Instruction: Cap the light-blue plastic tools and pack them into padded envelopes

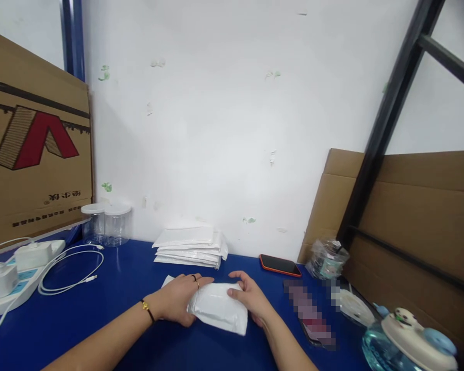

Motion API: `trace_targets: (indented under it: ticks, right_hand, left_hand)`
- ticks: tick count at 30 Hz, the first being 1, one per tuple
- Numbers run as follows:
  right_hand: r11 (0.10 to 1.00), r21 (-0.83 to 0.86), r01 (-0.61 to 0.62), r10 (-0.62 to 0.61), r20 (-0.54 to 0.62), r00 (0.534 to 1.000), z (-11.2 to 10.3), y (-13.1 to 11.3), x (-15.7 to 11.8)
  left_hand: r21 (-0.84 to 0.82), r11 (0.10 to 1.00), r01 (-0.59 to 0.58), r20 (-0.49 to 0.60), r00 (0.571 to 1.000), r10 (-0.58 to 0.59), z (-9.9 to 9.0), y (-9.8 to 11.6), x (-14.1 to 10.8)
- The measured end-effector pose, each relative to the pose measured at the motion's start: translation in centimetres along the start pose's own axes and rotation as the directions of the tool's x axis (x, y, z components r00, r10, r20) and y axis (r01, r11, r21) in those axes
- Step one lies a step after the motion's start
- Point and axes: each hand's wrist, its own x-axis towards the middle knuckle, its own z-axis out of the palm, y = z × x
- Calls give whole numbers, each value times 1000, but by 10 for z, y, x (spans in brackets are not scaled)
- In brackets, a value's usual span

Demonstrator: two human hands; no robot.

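A white padded mailer with a shiny, creased surface is between my two hands, low over the blue tabletop. My left hand lies across its left part, fingers bent over it, with a small white corner showing behind the hand. At the right end, my right hand pinches the mailer, thumb on top and the other fingers behind or beneath. Just beyond my hands, several similar white mailers lie in a stack against the wall.
On the left are a power strip, a coiled white cable, and two clear jars with white lids. On the right lie an orange-edged phone, a blurred-out phone-like item, a plastic-wrapped cup and a teal bottle.
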Motion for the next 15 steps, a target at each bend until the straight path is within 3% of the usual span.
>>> trace_targets:
  ticks: [4,11,15]
  right_hand:
    - [976,-219,-6,-46,-230,972,-13,4,8]
    - [992,-118,-49,11,-301,954,-30,9,21]
    - [995,-102,-16,-18,-324,946,-37,12,23]
  left_hand:
    - [97,992,-83,91,993,75,-22,8,7]
    - [175,982,-66,323,946,6,-81,29,28]
    - [255,967,-12,370,925,-86,-100,36,37]
